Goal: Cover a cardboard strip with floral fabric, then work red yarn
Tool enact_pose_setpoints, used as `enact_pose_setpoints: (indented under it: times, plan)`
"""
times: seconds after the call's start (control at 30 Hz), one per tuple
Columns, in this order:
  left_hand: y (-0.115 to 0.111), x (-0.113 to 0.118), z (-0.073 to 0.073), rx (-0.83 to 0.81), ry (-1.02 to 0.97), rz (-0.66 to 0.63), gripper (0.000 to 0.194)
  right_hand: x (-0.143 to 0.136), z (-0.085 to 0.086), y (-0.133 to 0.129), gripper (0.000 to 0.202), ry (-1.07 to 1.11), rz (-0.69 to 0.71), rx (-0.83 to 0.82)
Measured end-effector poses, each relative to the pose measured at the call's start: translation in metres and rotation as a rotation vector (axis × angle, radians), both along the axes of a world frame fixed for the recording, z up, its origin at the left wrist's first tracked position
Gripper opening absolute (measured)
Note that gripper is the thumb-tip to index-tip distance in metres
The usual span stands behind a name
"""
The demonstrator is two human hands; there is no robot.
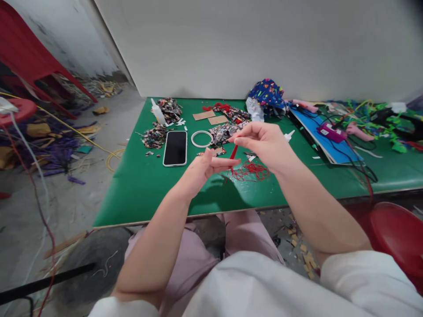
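Observation:
A taut bundle of red thread (234, 152) runs between my two hands above the green table. My right hand (264, 143) pinches its upper end between thumb and fingertips. My left hand (211, 165) has its fingers stretched out and its thumb raised, and the thread's lower end sits at those fingers. Whether the thread is looped round them or clamped between them is hard to see. Below the hands lies a loose tangle of red thread (256, 171). Just behind are a white ring (202, 132) and small patterned fabric pieces (220, 134).
A phone (175, 149) lies left of my hands, near a white glue bottle (157, 112) and patterned scraps (155, 135). Cardboard pieces (204, 115) and a blue patterned cloth (268, 97) are at the back. To the right are a blue folder (325, 136), a purple device (331, 132) and cables.

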State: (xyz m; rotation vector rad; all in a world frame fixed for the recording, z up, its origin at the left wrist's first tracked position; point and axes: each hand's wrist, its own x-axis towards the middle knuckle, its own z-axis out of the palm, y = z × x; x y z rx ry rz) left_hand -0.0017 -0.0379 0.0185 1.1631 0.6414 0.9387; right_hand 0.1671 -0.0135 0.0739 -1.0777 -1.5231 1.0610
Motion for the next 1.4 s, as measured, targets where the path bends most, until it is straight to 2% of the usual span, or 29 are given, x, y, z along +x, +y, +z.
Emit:
enact_pose_setpoints:
  times: [0.1,0.2,0.33,0.7,1.07,1.23,1.4]
  plan:
    - [-0.001,0.0,0.003,-0.098,-0.061,-0.025,0.07,0.001,0.001,0.004,0.009,0.096,-0.018,-0.04]
    - [-0.002,0.001,0.004,-0.161,-0.097,-0.068,0.061,0.004,0.001,0.01,0.009,0.136,-0.024,-0.016]
    - [-0.002,0.001,0.003,-0.198,-0.11,-0.087,0.052,0.007,-0.002,0.016,0.011,0.152,-0.051,-0.015]
    - [-0.003,0.001,-0.001,-0.293,-0.126,-0.104,0.048,0.014,-0.003,0.022,0.012,0.151,-0.072,0.066]
    - [-0.002,0.003,-0.003,-0.256,-0.066,-0.067,0.041,0.024,-0.002,0.022,0.011,0.163,-0.086,0.116]
    - [-0.004,0.008,-0.003,-0.183,0.004,-0.063,0.023,0.029,0.002,0.02,0.009,0.17,-0.131,0.14]
    - [-0.004,0.014,-0.008,-0.162,0.05,-0.069,0.021,0.036,0.001,0.017,0.008,0.162,-0.155,0.152]
